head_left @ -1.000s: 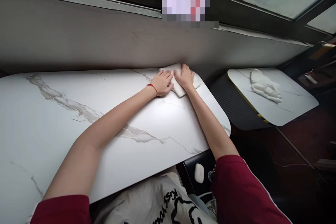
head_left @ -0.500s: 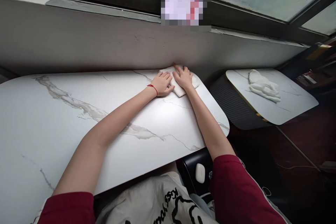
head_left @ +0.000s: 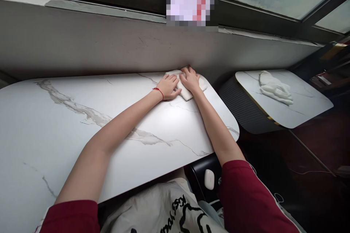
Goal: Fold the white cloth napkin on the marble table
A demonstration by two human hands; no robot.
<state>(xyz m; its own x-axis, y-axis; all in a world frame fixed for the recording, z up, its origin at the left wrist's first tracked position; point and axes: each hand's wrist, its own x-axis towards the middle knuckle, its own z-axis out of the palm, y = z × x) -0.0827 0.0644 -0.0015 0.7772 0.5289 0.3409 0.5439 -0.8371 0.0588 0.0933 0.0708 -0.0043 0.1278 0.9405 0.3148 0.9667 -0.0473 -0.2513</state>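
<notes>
Marble-veined worktop (head_left: 82, 123) by the wall carries a folded white cloth (head_left: 187, 94) (rumpled) beneath both hands' flat, spread fingers (head_left: 172, 79).

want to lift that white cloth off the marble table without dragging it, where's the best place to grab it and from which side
Probably the near corner of the white cloth, which pokes out bare toward the person between the left hand and right hand. Come from the near side: the far edge butts against the wall, and both hands lie flat on the rest, on the marble table.
</notes>
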